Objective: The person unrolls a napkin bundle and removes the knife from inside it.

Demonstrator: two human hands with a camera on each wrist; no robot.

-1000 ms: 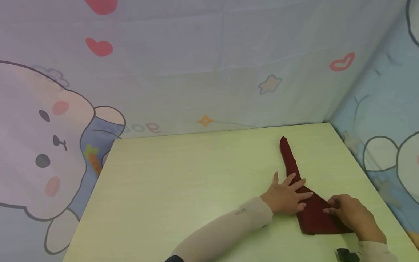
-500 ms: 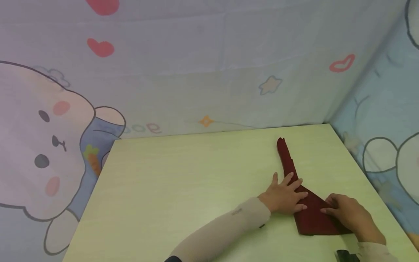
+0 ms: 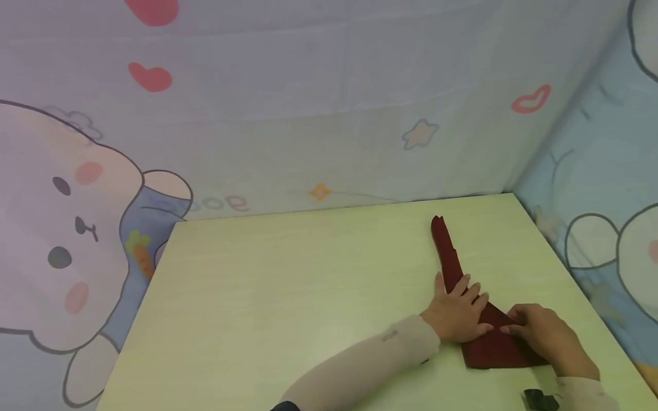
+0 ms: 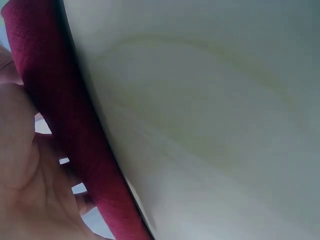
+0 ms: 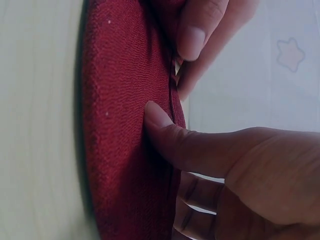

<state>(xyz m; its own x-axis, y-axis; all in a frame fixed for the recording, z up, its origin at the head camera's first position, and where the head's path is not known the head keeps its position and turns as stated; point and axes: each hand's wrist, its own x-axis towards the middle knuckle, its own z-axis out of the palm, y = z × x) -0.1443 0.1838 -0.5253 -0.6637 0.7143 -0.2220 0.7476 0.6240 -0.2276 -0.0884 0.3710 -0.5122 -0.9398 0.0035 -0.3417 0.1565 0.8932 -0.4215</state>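
Shifted closer to the right hand (image 3: 545, 331), the left hand (image 3: 456, 315) is laid, fingers slightly apart, across the red cloth (image 3: 500, 351), whose edge is pinched by the right; on the table (image 3: 283, 274), it could be skewed by uneven pulling.

Red cloth (image 3: 497, 350) partly beneath left hand (image 3: 456, 315)

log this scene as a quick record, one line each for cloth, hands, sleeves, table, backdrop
red cloth: narrow at the far end, wider at the near end
left hand: fingers laid across the cloth
right hand: thumb and fingers pinching the cloth's slanted edge
sleeves: beige, both arms
table: pale yellow, cloth toward its right side
backdrop: pale, printed with hearts, a star, cartoon animals
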